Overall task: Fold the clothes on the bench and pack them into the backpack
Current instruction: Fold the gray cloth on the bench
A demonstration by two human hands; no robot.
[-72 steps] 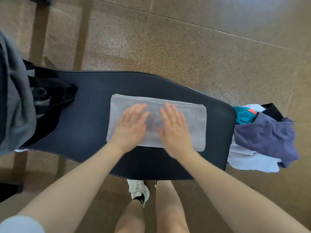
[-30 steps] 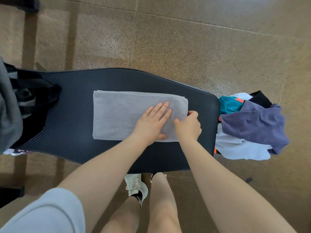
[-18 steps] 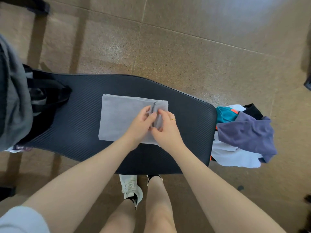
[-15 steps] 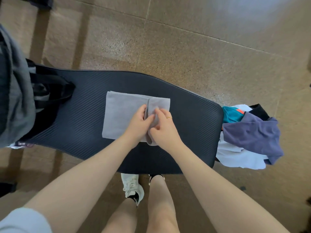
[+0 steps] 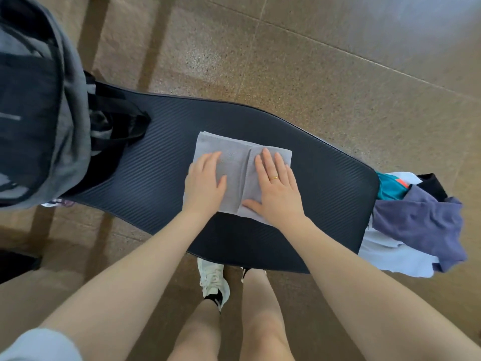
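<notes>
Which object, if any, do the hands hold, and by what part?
Nothing is gripped: left hand and right hand press flat on the folded grey cloth.

A brown speckled tile floor point(image 5: 325, 82) is spreading around everything, with pale grout lines crossing it. A white sneaker point(image 5: 212, 281) with a black sock is standing on it near the bottom, and a dark object point(image 5: 15, 264) is sitting at the left edge.
</notes>
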